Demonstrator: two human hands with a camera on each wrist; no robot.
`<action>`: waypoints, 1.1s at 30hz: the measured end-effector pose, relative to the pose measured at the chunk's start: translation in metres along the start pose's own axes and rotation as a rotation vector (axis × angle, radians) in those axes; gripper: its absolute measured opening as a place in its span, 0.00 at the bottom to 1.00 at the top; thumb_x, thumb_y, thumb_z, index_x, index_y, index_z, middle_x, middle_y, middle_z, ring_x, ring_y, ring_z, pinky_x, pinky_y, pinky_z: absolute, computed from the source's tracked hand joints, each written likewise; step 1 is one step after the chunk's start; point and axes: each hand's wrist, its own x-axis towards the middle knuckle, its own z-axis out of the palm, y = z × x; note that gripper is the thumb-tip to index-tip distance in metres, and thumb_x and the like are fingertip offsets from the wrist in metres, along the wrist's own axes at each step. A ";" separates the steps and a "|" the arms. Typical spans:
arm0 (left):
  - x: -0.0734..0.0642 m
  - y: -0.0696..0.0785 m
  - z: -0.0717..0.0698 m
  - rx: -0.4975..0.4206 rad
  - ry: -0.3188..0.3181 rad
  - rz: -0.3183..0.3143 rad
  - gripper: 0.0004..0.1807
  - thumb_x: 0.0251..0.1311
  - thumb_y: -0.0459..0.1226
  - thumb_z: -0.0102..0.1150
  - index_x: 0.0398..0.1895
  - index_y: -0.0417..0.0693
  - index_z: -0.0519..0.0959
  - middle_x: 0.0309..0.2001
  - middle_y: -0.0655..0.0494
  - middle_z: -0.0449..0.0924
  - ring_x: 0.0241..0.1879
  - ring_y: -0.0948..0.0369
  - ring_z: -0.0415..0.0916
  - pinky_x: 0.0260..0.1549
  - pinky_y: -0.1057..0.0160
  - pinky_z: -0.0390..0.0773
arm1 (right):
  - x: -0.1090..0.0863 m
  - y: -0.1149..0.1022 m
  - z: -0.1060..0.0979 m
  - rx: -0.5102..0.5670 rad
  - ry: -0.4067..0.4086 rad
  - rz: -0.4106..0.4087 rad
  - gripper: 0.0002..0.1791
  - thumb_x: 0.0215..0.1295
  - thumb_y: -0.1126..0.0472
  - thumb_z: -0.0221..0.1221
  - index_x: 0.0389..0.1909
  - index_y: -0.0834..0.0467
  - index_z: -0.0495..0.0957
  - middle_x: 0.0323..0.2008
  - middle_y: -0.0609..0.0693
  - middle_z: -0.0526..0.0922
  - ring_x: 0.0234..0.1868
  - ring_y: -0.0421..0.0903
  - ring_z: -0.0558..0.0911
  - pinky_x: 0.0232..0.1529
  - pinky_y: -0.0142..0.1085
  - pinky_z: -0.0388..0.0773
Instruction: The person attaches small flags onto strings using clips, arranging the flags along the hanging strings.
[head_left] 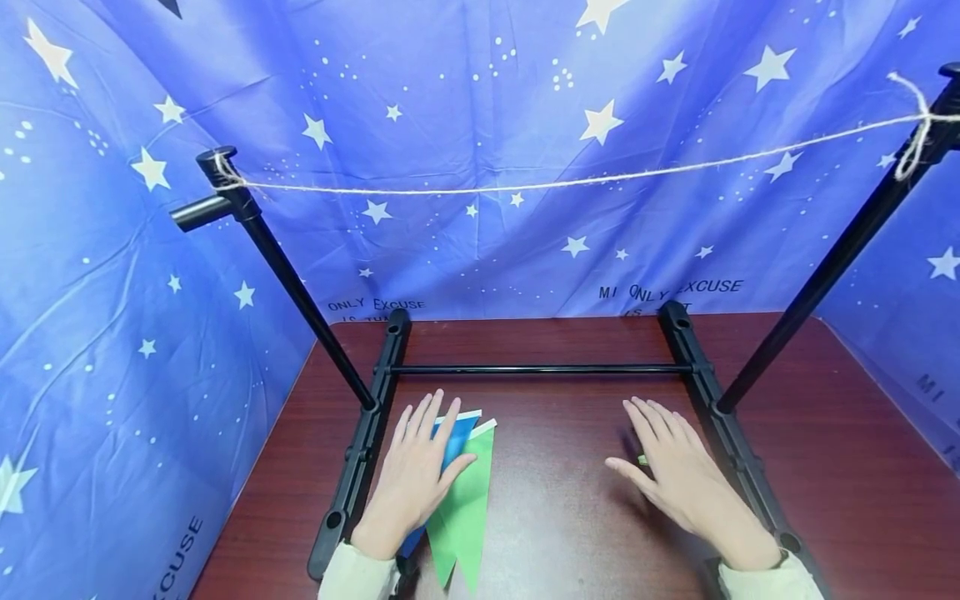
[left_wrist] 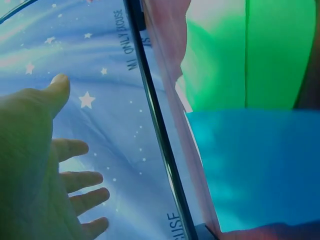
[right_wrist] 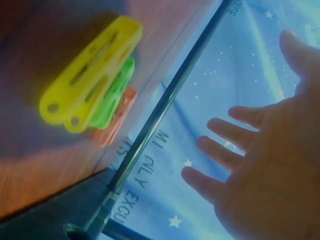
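Observation:
My left hand (head_left: 416, 479) hovers over the left part of the table with its fingers straight and the thumb apart. Below it lie a blue paper flag (head_left: 459, 437) and a green paper flag (head_left: 468, 508) with a notched end, partly overlapping. Both show white strips along their top edges. My right hand (head_left: 675, 475) is held out flat on the other side, holding nothing. Under it, the right wrist view shows a yellow clothespin (right_wrist: 92, 70), a green clothespin (right_wrist: 115, 95) and an orange clothespin (right_wrist: 116, 121) in a row; the hand mostly hides them in the head view.
A white string (head_left: 480, 191) runs between the left post (head_left: 292, 283) and right post (head_left: 832, 258) of a black frame, knotted at both. A low crossbar (head_left: 540, 369) joins its feet on the reddish-brown table (head_left: 555, 500). Blue star-patterned cloth (head_left: 480, 108) surrounds the table's back and sides.

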 end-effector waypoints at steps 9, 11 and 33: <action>0.005 -0.012 -0.002 -0.027 0.074 -0.004 0.35 0.68 0.55 0.55 0.72 0.45 0.66 0.67 0.43 0.69 0.67 0.46 0.66 0.69 0.45 0.61 | 0.007 0.013 -0.009 0.016 -0.039 0.049 0.42 0.67 0.39 0.60 0.68 0.66 0.65 0.63 0.65 0.72 0.64 0.64 0.68 0.62 0.62 0.63; 0.006 -0.015 -0.003 -0.046 0.080 -0.015 0.35 0.68 0.55 0.55 0.71 0.45 0.67 0.66 0.44 0.69 0.66 0.47 0.66 0.68 0.45 0.62 | 0.007 0.016 -0.010 0.030 -0.035 0.048 0.41 0.66 0.40 0.60 0.67 0.66 0.66 0.61 0.65 0.72 0.63 0.64 0.69 0.61 0.62 0.65; 0.020 -0.035 0.005 -0.299 0.194 -0.129 0.23 0.53 0.50 0.74 0.49 0.51 0.83 0.44 0.54 0.84 0.45 0.56 0.80 0.44 0.52 0.80 | 0.013 0.045 -0.014 0.003 -0.010 -0.008 0.27 0.54 0.52 0.73 0.51 0.64 0.79 0.44 0.57 0.82 0.45 0.56 0.82 0.43 0.53 0.79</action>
